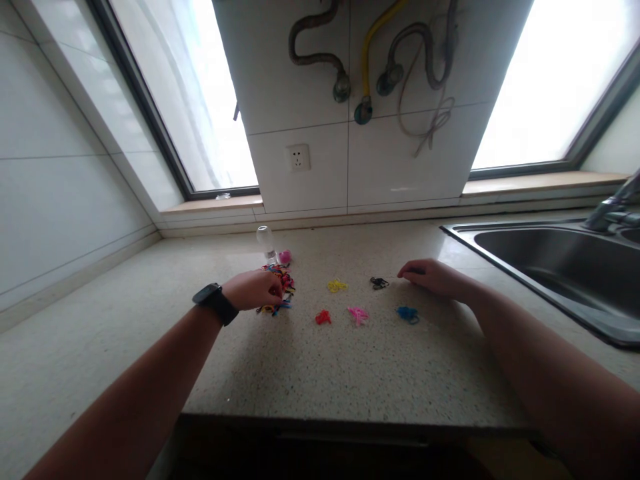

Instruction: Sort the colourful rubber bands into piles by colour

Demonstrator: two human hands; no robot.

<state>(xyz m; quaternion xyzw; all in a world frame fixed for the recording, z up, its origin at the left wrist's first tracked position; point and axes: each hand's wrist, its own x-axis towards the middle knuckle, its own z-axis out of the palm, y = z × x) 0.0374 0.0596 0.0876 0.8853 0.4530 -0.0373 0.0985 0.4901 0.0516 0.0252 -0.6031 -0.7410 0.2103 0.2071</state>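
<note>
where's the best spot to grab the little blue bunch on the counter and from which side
Probably best pinched at the middle of the blue bunch, coming down from above, slightly from the near side. It lies low and loose on the countertop, so a grip on its ragged edge might lift only part. The pink bunch sits apart to its left, leaving room.

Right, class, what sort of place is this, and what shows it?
Probably a kitchen: a sink with a tap is set into a long counter, which suggests it.
</note>
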